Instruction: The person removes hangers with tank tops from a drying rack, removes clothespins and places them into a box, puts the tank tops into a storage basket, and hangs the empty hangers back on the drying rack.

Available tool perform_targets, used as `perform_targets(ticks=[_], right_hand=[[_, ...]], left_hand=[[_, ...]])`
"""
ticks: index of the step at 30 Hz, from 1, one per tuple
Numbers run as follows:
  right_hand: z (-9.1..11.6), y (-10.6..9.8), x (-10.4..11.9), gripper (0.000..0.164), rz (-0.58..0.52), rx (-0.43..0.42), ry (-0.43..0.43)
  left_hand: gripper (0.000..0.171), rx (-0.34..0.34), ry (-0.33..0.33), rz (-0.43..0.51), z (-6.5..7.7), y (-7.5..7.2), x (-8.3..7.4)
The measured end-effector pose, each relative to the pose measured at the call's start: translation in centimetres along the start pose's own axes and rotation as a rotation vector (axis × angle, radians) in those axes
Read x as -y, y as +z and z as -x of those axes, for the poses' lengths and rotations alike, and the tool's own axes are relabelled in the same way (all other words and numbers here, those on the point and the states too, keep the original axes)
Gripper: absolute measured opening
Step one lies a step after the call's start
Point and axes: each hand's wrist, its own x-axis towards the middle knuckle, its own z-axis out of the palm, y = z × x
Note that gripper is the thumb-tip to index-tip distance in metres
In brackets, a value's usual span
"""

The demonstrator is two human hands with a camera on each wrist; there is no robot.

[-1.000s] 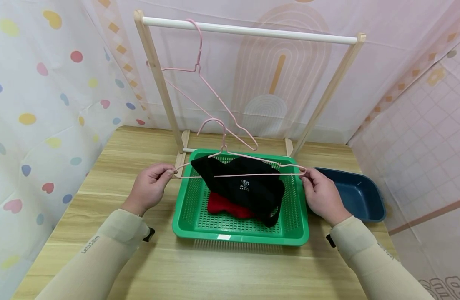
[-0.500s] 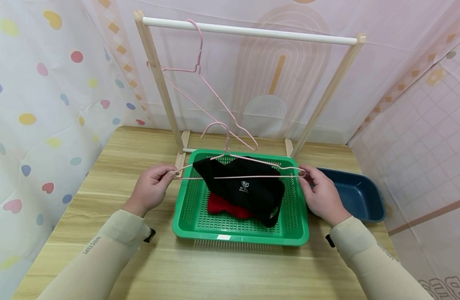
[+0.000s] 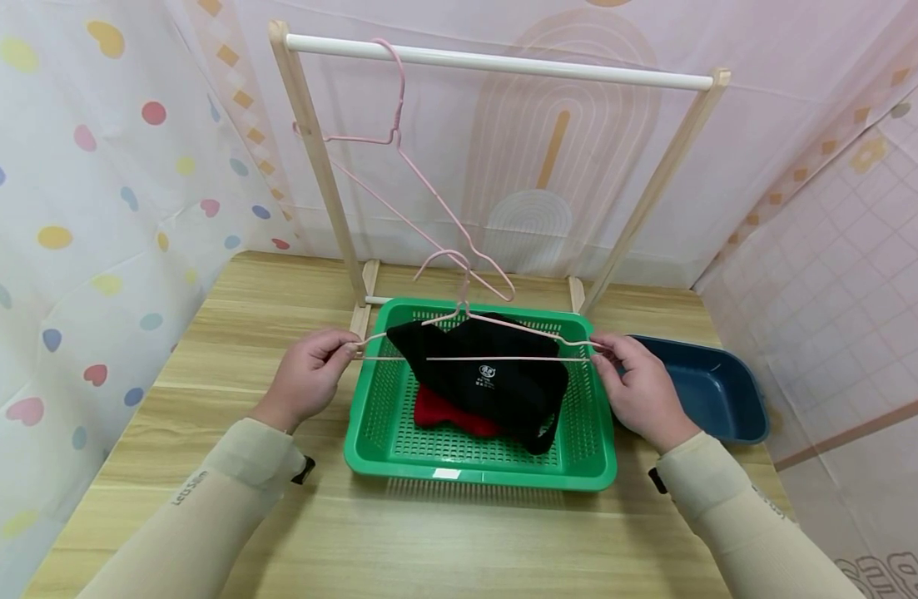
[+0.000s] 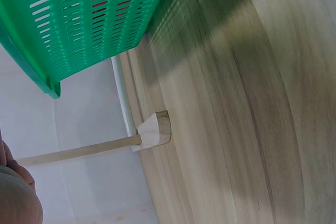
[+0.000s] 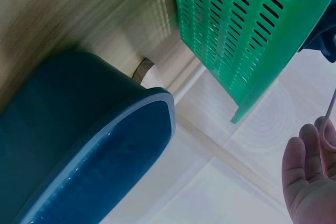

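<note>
Between both hands a pink wire hanger [image 3: 503, 358] is held level over the green basket [image 3: 518, 480], hook upward. My left hand [image 3: 309, 374] pinches its left end, and my right hand [image 3: 642, 387] grips the right end, with fingers over the corner. A black garment [image 3: 503, 391] with a small white print lies in the basket. Part of its cloth on the left covers a stretch of the hanger near the left end. Red cloth [image 3: 451, 413] lies under the black one, mostly hidden. The right wrist view shows the hanger's looped end against the right fingers [image 5: 295, 156].
Behind the basket stands a wooden rack with a white top rail [image 3: 541, 68]. Another pink hanger [image 3: 438, 195] hangs at the rail's left. To the right of the basket sits a dark blue basin [image 3: 706, 391], beside my right hand. Patterned cloth walls enclose the wooden table [image 3: 429, 549].
The held hanger has shifted slightly right and down. My left hand has come a little to the right, and my right fingers now cover more of the hanger's right end.
</note>
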Motion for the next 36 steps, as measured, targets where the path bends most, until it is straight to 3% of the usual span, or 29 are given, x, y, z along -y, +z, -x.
perform_targets(ticks=[26, 36], right_hand=[[0.1, 0.2, -0.3, 0.02, 0.05, -0.014, -0.122], [0.1, 0.1, -0.3, 0.018, 0.061, 0.016, -0.13]], left_hand=[[0.018, 0.058, 0.008, -0.004, -0.4, 1.4, -1.4], [0.018, 0.072, -0.001, -0.026, -0.5, 1.6, -1.4]])
